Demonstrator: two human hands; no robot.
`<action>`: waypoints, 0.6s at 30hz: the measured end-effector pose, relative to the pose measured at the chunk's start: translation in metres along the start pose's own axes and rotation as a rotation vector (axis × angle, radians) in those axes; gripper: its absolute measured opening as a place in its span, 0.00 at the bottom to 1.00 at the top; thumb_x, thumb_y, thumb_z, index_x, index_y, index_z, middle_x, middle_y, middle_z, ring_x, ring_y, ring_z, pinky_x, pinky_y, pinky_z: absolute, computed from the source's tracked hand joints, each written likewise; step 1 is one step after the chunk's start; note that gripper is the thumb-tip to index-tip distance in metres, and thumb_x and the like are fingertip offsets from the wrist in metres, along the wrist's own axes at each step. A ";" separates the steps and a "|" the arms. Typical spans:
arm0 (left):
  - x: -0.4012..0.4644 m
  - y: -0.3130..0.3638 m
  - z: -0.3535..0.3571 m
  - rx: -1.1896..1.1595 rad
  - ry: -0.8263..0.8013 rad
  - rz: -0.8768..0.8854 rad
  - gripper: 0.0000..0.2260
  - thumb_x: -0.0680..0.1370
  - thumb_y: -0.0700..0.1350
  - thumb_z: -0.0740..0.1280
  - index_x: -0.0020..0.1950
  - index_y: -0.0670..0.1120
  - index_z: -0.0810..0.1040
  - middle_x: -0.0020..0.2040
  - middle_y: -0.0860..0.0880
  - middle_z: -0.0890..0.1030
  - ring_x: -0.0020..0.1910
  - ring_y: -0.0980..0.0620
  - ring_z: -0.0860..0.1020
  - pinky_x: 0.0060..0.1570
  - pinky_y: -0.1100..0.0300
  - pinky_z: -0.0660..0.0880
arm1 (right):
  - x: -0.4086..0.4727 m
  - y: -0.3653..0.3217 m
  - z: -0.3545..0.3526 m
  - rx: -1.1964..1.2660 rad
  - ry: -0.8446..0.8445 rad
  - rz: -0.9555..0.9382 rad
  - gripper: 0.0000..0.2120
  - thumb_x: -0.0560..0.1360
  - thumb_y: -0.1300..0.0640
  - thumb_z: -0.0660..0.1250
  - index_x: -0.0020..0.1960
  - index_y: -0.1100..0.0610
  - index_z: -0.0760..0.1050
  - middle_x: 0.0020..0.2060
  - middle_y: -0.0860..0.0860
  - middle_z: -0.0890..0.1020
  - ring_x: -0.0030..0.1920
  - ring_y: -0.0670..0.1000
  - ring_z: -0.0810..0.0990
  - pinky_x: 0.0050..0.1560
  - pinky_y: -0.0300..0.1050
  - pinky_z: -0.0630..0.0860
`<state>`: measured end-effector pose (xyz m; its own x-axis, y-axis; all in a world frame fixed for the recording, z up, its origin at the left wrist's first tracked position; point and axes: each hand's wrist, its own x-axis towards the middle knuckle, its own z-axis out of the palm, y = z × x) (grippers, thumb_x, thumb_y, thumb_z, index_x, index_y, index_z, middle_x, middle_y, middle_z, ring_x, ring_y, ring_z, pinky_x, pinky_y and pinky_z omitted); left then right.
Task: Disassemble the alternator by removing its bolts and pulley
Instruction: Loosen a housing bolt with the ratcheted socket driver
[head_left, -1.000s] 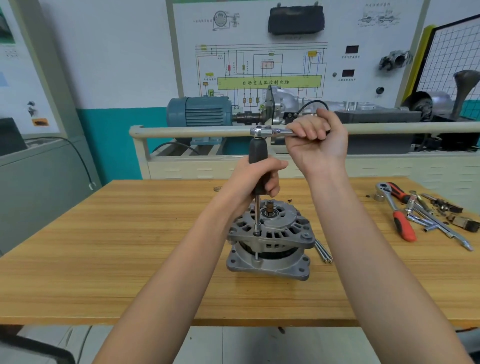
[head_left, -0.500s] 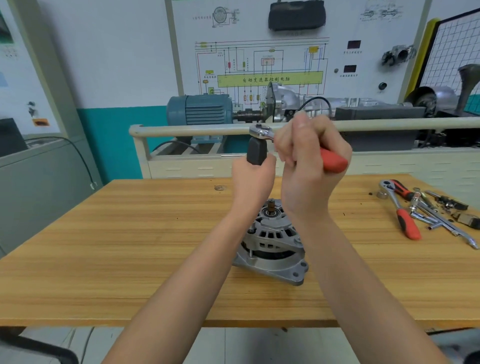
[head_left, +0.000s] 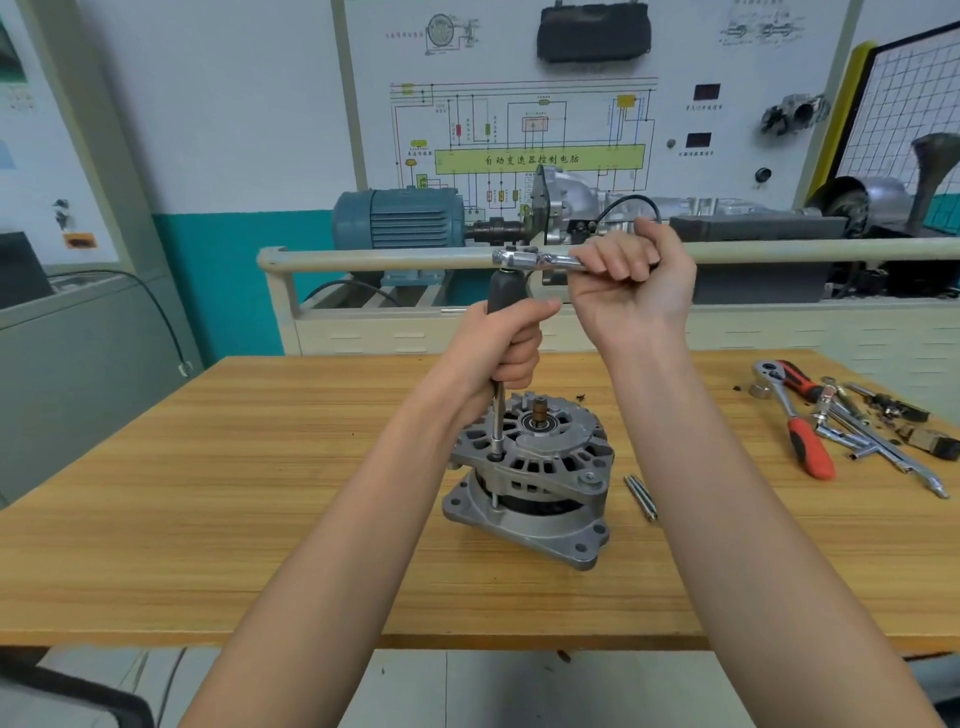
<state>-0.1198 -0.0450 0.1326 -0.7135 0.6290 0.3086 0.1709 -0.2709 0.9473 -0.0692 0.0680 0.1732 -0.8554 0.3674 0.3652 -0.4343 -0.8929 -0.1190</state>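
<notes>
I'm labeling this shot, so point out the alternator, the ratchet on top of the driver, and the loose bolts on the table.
alternator (head_left: 550, 457), head view, top housing.
ratchet (head_left: 524, 258), head view, chrome head.
loose bolts (head_left: 641, 498), head view, mid-shank.

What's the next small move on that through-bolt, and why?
Probably another ratchet swing. The right hand grips the ratchet, the left hand holds the extension handle upright, and the socket sits on a bolt in the alternator housing.

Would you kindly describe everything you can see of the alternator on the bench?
The alternator is a grey cast-metal unit standing shaft-up on the wooden table, slightly tilted. Its top housing is slotted, with a brownish shaft end and bearing at the centre. A wider flange with bolt holes forms the base. The extension bar enters a bolt hole on its left.
</notes>
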 end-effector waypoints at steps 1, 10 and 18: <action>0.000 0.000 0.002 0.009 0.045 0.000 0.24 0.80 0.40 0.63 0.25 0.51 0.59 0.20 0.54 0.57 0.17 0.56 0.54 0.20 0.67 0.54 | -0.003 0.002 0.001 -0.034 -0.013 -0.038 0.25 0.78 0.63 0.55 0.23 0.54 0.60 0.18 0.47 0.60 0.20 0.47 0.58 0.23 0.39 0.60; 0.001 -0.005 0.023 0.110 0.509 0.071 0.16 0.75 0.40 0.66 0.32 0.48 0.62 0.27 0.51 0.60 0.27 0.52 0.57 0.28 0.59 0.56 | -0.046 0.035 0.005 -0.781 -0.461 -0.688 0.16 0.77 0.67 0.55 0.33 0.53 0.64 0.21 0.52 0.61 0.25 0.52 0.60 0.31 0.50 0.60; -0.006 0.001 0.001 0.048 0.089 0.082 0.18 0.76 0.36 0.66 0.30 0.46 0.64 0.21 0.51 0.63 0.20 0.53 0.60 0.24 0.62 0.59 | -0.012 0.003 0.006 -0.158 -0.107 -0.086 0.27 0.79 0.63 0.55 0.21 0.54 0.61 0.17 0.47 0.60 0.20 0.47 0.58 0.24 0.40 0.61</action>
<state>-0.1148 -0.0483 0.1313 -0.7529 0.5382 0.3788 0.2625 -0.2823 0.9227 -0.0582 0.0593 0.1742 -0.7820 0.4029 0.4754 -0.5503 -0.8046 -0.2233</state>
